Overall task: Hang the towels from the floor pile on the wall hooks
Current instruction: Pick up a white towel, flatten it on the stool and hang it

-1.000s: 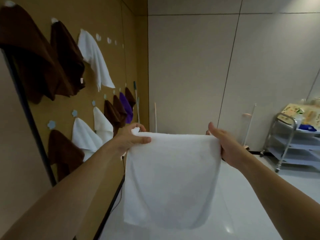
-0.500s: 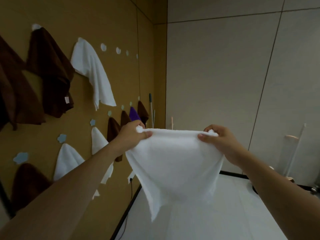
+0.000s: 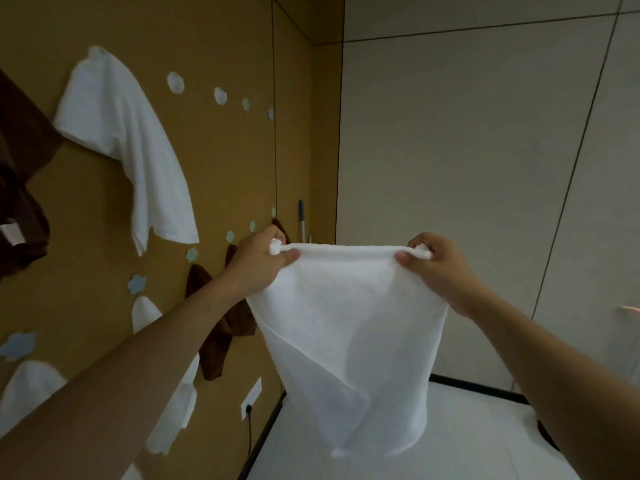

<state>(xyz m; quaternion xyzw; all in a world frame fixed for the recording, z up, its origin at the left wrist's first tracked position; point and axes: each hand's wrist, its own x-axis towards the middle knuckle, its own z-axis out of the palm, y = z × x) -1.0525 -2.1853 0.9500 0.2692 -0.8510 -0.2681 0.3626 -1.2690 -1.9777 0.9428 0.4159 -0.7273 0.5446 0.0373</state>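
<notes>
I hold a white towel (image 3: 349, 327) stretched out in front of me at chest height. My left hand (image 3: 258, 263) pinches its top left corner and my right hand (image 3: 438, 268) pinches its top right corner. The cloth hangs down loosely between them. On the tan wall to my left, a white towel (image 3: 128, 140) hangs from an upper hook. Beside it, several pale blue hooks (image 3: 175, 82) in the upper row are bare. The floor pile is out of view.
Brown towels (image 3: 20, 188) hang at the far left, and more brown (image 3: 221, 327) and white towels (image 3: 173, 403) hang on the lower row. A mop handle (image 3: 302, 220) leans in the corner. A wall socket (image 3: 252, 398) sits low on the tan wall.
My view has swung up and towards the tan wall, so the hooks look nearer. Both hands still pinch the towel's top corners, and the cloth has swung and folded a little.
</notes>
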